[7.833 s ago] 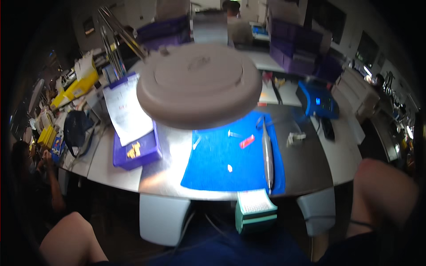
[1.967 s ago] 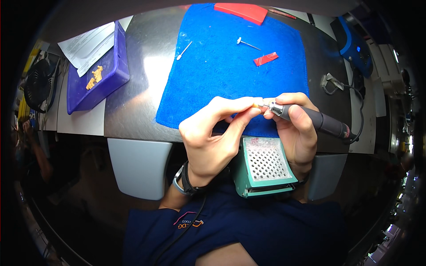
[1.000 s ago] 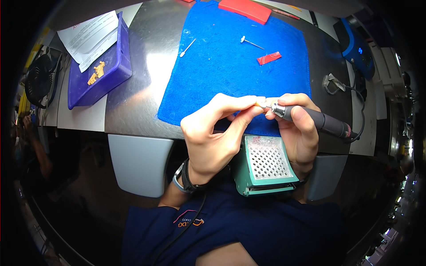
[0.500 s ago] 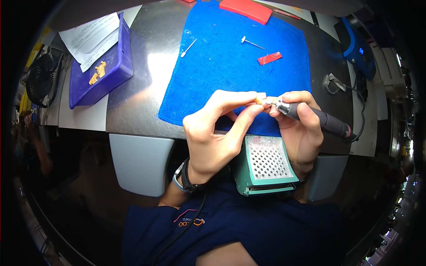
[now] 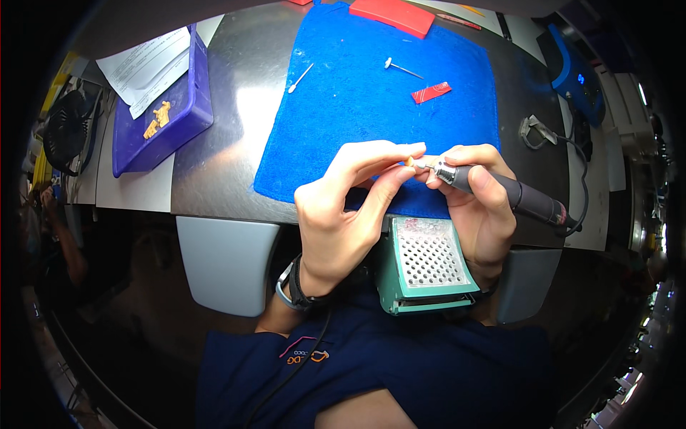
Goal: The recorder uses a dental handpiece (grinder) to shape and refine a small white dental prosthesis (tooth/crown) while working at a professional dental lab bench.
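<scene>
Between thumb and fingertips, my left hand (image 5: 346, 207) pinches a small yellowish piece (image 5: 410, 162), mostly covered by the fingers. My right hand (image 5: 480, 204) wraps round a dark rotary handpiece (image 5: 516, 194) with a metal collar. The handpiece's pale tip (image 5: 421, 164) meets or nearly meets the piece; contact is too small to make out. Both hands are close together above the near edge of a blue towel (image 5: 371, 107). Below them stands a green box with a perforated metal top (image 5: 430, 261).
On the towel lie two small rotary bits, a thin one (image 5: 301, 78) and a disc-headed one (image 5: 404, 68), and a red strip (image 5: 431, 93). A red case (image 5: 393, 16) is at the back. Left stands a purple tray (image 5: 171, 136) with papers and yellowish pieces; right, a blue control unit (image 5: 579, 79).
Both hands have shifted slightly left with the handpiece and the small piece. The handpiece tip now points more squarely at the piece. Both grips are kept.
</scene>
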A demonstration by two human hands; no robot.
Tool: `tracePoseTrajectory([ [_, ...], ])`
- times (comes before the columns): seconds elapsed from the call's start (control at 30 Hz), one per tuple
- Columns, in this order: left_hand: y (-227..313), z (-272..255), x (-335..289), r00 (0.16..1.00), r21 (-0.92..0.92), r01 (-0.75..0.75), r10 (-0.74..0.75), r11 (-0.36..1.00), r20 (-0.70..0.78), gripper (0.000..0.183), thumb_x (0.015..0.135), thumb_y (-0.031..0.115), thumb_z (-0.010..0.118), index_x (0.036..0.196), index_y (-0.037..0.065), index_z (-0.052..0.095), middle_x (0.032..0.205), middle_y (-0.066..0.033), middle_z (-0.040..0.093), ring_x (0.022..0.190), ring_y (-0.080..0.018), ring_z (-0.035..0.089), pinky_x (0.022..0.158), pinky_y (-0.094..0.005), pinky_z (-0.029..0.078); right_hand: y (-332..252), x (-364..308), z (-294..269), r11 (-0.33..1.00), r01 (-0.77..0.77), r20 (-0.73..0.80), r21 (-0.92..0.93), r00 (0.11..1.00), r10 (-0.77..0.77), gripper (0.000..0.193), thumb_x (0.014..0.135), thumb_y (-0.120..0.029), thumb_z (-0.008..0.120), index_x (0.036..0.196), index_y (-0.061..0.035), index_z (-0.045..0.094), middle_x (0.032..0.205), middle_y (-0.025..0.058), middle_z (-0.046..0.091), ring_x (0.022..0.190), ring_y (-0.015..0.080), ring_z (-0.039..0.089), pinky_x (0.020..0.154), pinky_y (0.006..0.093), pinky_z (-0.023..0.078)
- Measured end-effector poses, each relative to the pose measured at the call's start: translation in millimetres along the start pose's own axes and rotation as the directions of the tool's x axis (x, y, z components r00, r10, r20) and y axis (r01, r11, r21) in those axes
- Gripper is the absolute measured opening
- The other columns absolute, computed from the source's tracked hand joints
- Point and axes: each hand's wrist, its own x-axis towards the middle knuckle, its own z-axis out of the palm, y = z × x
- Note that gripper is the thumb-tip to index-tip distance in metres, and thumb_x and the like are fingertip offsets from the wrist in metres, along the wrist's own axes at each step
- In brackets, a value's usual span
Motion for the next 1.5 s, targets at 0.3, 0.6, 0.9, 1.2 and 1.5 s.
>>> tracePoseTrajectory([
  [0.3,-1.9,-0.1,-0.1,0.999,0.065,-0.042,0.042,0.997,0.005,0.026,0.088,-0.009,0.07,0.112,-0.001,0.07,0.105,-0.0131,0.075,0.093,-0.0196,0.075,0.081,-0.0278,0.06,1.6,0.5,-0.3,0.999,0.022,0.002,-0.029,1.0,-0.022,0.027,0.094,-0.011,0.055,0.109,0.0106,0.061,0.101,0.0228,0.068,0.094,0.0244,0.067,0.092,0.0381,0.053],
  [0.6,-1.9,-1.8,-3.2,1.0,0.1,-0.024,0.025,0.995,-0.006,0.021,0.087,-0.011,0.07,0.106,-0.002,0.071,0.102,-0.0147,0.076,0.092,-0.0209,0.075,0.08,-0.0289,0.06,2.7,0.1,-0.6,0.998,0.03,0.001,-0.05,1.0,-0.03,0.025,0.094,-0.01,0.054,0.107,0.01,0.062,0.098,0.022,0.068,0.092,0.0232,0.067,0.089,0.0368,0.053],
  [0.9,-8.7,-6.1,-3.1,0.985,0.107,-0.157,0.148,0.982,0.089,0.014,0.091,-0.015,0.064,0.102,-0.007,0.061,0.107,-0.0261,0.072,0.099,-0.03,0.073,0.082,-0.0335,0.063,1.2,-0.1,0.9,0.995,0.042,-0.008,-0.091,0.999,-0.043,0.023,0.093,-0.008,0.055,0.104,0.0096,0.063,0.096,0.0211,0.068,0.089,0.0228,0.066,0.088,0.0363,0.053],
  [1.2,-7.5,-5.2,-3.5,0.992,0.057,-0.108,0.104,0.993,0.066,0.014,0.091,-0.013,0.066,0.102,-0.006,0.061,0.106,-0.0254,0.072,0.096,-0.0289,0.074,0.076,-0.0339,0.064,1.4,0.3,-0.4,0.995,0.022,0.008,-0.096,1.0,-0.022,0.024,0.092,-0.009,0.055,0.105,0.0098,0.064,0.096,0.0214,0.069,0.09,0.0234,0.067,0.088,0.0362,0.053],
  [1.5,-8.8,-6.6,-4.8,0.993,0.042,-0.101,0.098,0.994,0.07,0.015,0.091,-0.012,0.066,0.102,-0.005,0.06,0.105,-0.0255,0.072,0.096,-0.0289,0.074,0.074,-0.0329,0.063,0.3,-1.0,0.9,0.994,0.01,-0.023,-0.107,1.0,-0.013,0.024,0.094,-0.009,0.054,0.106,0.01,0.064,0.098,0.0221,0.069,0.09,0.0239,0.068,0.088,0.0375,0.054],
])
